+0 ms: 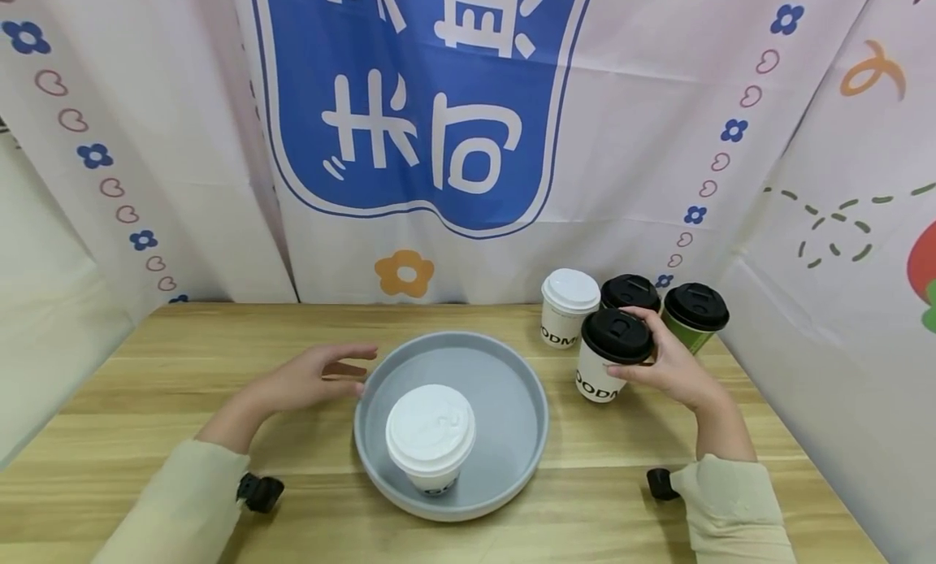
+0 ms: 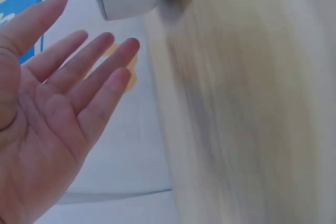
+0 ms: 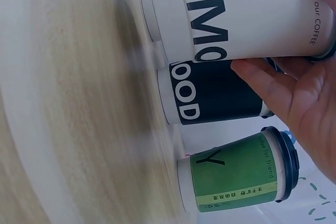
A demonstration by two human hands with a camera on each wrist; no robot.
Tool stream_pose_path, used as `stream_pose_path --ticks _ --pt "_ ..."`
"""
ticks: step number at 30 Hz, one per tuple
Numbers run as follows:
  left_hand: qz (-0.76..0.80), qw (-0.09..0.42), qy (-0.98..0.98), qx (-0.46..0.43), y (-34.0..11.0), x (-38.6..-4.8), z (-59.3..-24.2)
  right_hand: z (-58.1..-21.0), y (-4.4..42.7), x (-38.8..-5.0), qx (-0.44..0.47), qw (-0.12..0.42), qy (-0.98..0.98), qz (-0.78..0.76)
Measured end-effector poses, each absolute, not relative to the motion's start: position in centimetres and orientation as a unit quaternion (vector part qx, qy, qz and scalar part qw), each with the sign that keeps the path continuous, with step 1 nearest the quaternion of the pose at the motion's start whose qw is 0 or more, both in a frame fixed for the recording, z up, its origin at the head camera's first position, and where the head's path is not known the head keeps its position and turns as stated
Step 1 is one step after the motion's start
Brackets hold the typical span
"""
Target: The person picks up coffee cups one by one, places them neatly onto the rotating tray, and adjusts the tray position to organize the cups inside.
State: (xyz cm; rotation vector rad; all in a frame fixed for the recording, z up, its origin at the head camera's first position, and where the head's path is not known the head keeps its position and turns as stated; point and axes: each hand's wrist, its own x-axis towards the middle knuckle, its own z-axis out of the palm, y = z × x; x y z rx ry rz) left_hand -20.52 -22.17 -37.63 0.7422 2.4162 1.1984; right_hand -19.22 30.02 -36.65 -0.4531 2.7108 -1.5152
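Observation:
A white paper cup with a black lid (image 1: 617,336) is gripped near its lid by my right hand (image 1: 676,369); in the right wrist view the fingers (image 3: 268,85) curl round the white cup (image 3: 262,14). My left hand (image 1: 310,379) hangs with spread, relaxed fingers at the left rim of a round grey tray (image 1: 504,418), holding nothing; its palm (image 2: 47,119) shows in the left wrist view. On the tray's left front part stands a cup with a white lid (image 1: 430,434).
Behind the gripped cup stand a white-lidded cup (image 1: 569,308), a dark cup with black lid (image 3: 220,93) and a green cup with black lid (image 3: 236,174). A printed cloth (image 1: 621,158) hangs along the back edge of the wooden table (image 1: 292,507).

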Motion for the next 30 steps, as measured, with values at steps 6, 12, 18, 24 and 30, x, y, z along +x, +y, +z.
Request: stream_pose_path --ticks 6,12,18,24,30 --pt "0.431 0.109 0.868 0.222 -22.5 -17.1 -37.2 -36.4 29.8 -19.1 -0.146 0.005 0.862 -0.485" --pt "0.445 0.054 0.877 0.17 -21.3 -13.4 -37.4 -36.4 29.7 -19.0 -0.149 0.01 0.864 -0.481" --pt "0.44 0.038 0.888 0.129 -20.2 -11.1 -38.3 -36.5 29.6 -19.0 -0.149 0.008 0.865 -0.478" --pt "0.439 0.036 0.893 0.097 -19.4 -9.8 -38.7 -36.5 29.6 -19.1 -0.153 0.006 0.862 -0.484" --pt "0.471 0.056 0.875 0.091 -18.9 -9.1 -39.5 -36.7 29.5 -19.1 -0.159 0.003 0.862 -0.481"
